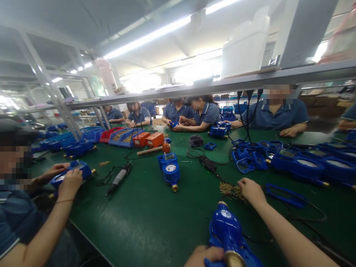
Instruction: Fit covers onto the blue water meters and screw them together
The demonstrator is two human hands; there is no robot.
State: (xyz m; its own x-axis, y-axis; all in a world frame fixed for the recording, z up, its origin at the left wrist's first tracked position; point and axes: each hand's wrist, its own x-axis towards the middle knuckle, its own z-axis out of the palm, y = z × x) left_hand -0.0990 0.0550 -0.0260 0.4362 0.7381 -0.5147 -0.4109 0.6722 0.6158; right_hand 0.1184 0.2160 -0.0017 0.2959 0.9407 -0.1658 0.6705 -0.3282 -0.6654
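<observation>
At the bottom edge, my left hand point(204, 256) is closed on the near end of a blue water meter point(226, 226) with brass threaded ends. The meter lies tilted, one brass end pointing away from me. Farther up, my right hand point(251, 191) reaches to the edge of a pile of small brass screws point(229, 190). Its thumb and fingers are pinched together; whatever is between them is too small to make out. Just right of this hand lies a blue ring-shaped cover frame point(286, 194).
Another water meter point(169, 168) stands mid-table. A black-and-grey electric screwdriver point(119, 180), a mallet point(154, 149), and orange boxes point(148, 139) lie leftward. Several meters point(300, 165) crowd the right, beneath hanging cables point(244, 118). A co-worker's hands point(71, 180) hold a meter at left.
</observation>
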